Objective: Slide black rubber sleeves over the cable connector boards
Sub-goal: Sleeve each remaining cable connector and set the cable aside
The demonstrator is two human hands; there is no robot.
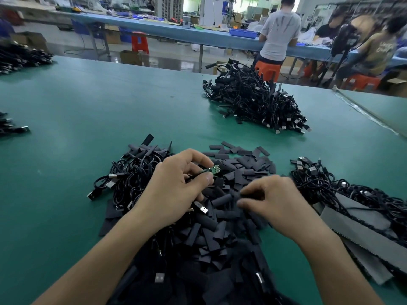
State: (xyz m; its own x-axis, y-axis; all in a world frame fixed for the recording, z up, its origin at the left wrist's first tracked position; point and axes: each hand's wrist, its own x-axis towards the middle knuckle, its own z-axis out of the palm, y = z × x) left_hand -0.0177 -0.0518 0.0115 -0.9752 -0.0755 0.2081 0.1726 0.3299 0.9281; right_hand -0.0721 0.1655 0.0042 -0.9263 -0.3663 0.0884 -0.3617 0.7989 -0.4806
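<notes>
Board in one hand, sleeve in the other

The left hand (pixel 176 186) pinched one green board (pixel 214 170) between thumb and curled fingers. It was lifted just above the sleeve heap (pixel 209 227) with its bare end pointing right, probably so a sleeve could slide straight on. The board's cable (pixel 193 176) ran back under the palm. The right hand (pixel 277 201), fingers curled down, pinched one sleeve (pixel 246 195) off the top of the heap, though blur softened the grip. The loose sleeves lay between the arms, within reach of both hands, too many to count. Five cable heaps sat on the table (pixel 110 106). One was by the left hand (pixel 127 172) and one by the right (pixel 330 183), both likely stock. One far heap (pixel 253 100) already looked sleeved, and two (pixel 22 56) (pixel 11 126) lay at the left edge.
</notes>
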